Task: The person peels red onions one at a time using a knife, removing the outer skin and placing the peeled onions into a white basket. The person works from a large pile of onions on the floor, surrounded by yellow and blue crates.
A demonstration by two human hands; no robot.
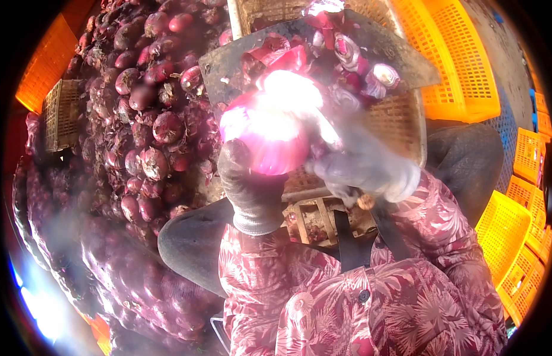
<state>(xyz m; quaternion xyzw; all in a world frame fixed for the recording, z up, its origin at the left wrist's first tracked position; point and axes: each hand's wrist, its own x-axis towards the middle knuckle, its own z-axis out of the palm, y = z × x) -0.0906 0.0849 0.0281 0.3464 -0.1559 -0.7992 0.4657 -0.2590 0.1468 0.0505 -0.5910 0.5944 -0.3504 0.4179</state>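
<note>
My left hand, in a grey knit glove, holds a large peeled red onion from below and the left. Strong glare washes out the onion's upper side. My right hand, gloved and blurred, grips a knife whose round wooden handle end sticks out below the fist. Its blade points up towards the onion; glare hides whether they touch. Just beyond lies a dark board across a crate. Red onion skins and cut onion ends are scattered on it.
A large heap of red onions spreads at the left, with filled mesh sacks below it. Yellow plastic crates stand at the upper right, more crates at the lower right. A slatted crate sits between my knees.
</note>
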